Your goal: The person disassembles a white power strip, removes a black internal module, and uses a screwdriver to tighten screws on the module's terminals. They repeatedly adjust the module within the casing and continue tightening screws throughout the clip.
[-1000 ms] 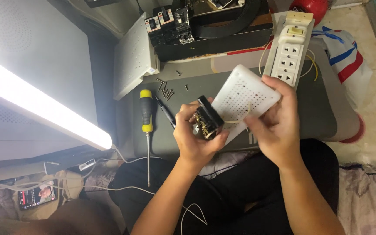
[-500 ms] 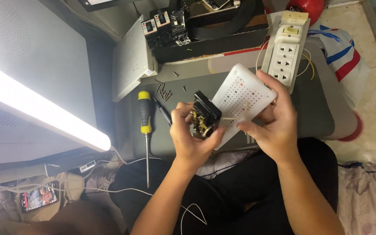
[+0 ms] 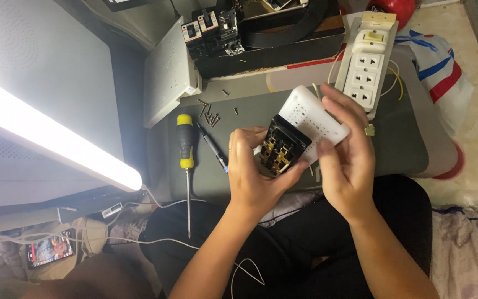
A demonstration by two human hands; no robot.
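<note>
In the head view, the left hand [image 3: 255, 177] is gripping a small black socket module [image 3: 282, 145] with brass contacts showing on its near face; the fingers [image 3: 244, 145] are curling over its left side while the thumb is pressing along its near right edge. The right hand [image 3: 345, 155] is holding a white perforated cover [image 3: 312, 116], its fingers wrapping over the cover's far right edge and its thumb lying against the near side, just beside the black module. The module and the cover are touching each other, both being held up above the grey table [image 3: 399, 144] and over the person's lap.

To the left of the hands, a screwdriver with a yellow and black handle [image 3: 185, 148] is lying on the table with its shaft pointing toward the near side. Just right of it, a thin dark pen-like tool [image 3: 213, 147] is lying at a slant. A small scatter of loose screws [image 3: 211, 113] is sitting far of these tools. At the far right, a white power strip [image 3: 367, 63] with several outlets is resting tilted on the table edge, with yellow wires trailing beside it. At the far centre, black circuit breakers [image 3: 211, 30] are sitting in a dark tray, next to a white box [image 3: 167, 75]. A bright tube lamp [image 3: 56, 141] is glowing at the left, and a phone with a lit screen [image 3: 50, 249] is lying on the near left floor.
</note>
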